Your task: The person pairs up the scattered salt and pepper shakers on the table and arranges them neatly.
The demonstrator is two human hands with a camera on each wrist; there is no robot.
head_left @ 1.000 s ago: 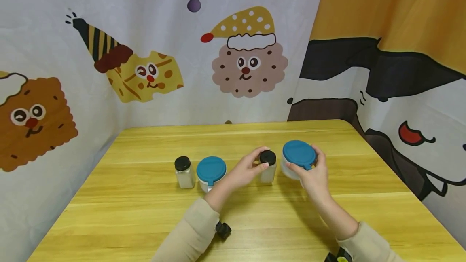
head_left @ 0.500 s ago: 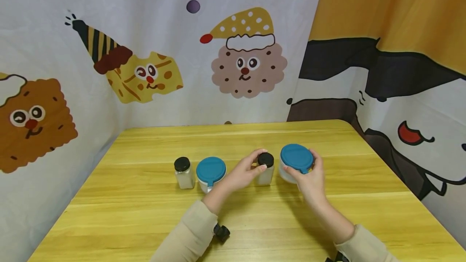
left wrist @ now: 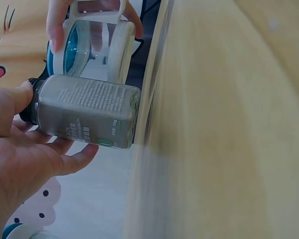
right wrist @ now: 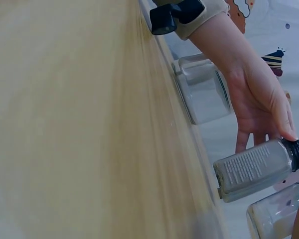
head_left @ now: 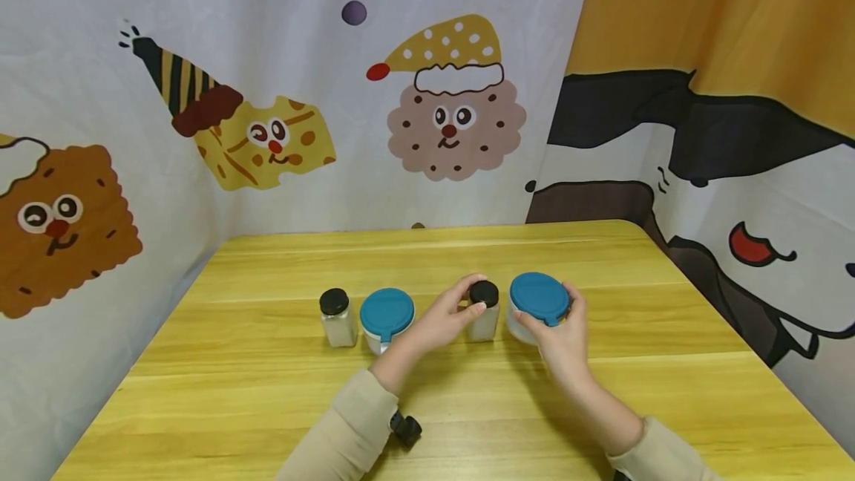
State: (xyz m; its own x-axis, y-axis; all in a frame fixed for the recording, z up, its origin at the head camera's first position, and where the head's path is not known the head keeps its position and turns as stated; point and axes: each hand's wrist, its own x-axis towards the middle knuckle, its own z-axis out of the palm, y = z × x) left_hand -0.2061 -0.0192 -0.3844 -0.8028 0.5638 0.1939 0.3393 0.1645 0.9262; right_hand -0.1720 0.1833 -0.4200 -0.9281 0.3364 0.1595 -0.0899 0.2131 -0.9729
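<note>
My left hand (head_left: 437, 325) pinches a small square glass spice jar (head_left: 483, 324) near its black cap (head_left: 484, 292), thumb on the near side. Printed text covers the side of this spice jar (left wrist: 84, 112) in the left wrist view, and its base is right at the tabletop. To its right, my right hand (head_left: 564, 336) grips a clear canister with a blue lid (head_left: 538, 297), thumb in front and fingers around the far right side. A white handle (left wrist: 98, 16) shows on this canister in the left wrist view. The two containers stand upright, close together.
Left of my left hand stand a second black-capped spice jar (head_left: 340, 326) and a second blue-lidded canister (head_left: 387, 312), side by side. The wooden table (head_left: 220, 407) ends at a cartoon-printed curtain (head_left: 287, 206) behind. A black camera mount (head_left: 406, 429) sits at my left wrist.
My right hand has brought the blue-lidded canister slightly left and nearer to me. The spice jar in my left hand has shifted a little left too. The other two containers stay put.
</note>
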